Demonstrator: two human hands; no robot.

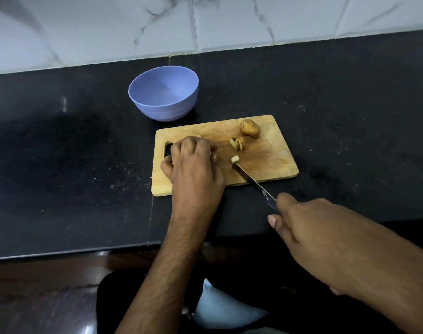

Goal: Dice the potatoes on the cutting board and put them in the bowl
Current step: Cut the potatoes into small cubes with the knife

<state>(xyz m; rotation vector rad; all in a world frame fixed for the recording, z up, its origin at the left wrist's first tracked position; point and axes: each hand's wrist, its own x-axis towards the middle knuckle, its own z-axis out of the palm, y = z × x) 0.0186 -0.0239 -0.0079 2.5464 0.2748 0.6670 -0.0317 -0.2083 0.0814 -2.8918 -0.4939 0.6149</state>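
A wooden cutting board (273, 155) lies on the black counter. On its far right sits a whole brown potato (250, 128). Nearer the middle lie a sliced potato piece (238, 143) and one small potato cube (235, 159). My left hand (193, 162) curls over potato pieces on the board's left part; they are mostly hidden, with a scrap showing at its far edge. My right hand (309, 227) grips the handle of a knife (253, 184), whose tip rests on the board just below the small cube. The blue bowl (181, 104) stands behind the board's left end, nothing visible inside.
The black counter (73, 153) runs left and right of the board, with a marble-tiled wall (205, 25) behind it. The counter's front edge runs just below my wrists, with my lap under it.
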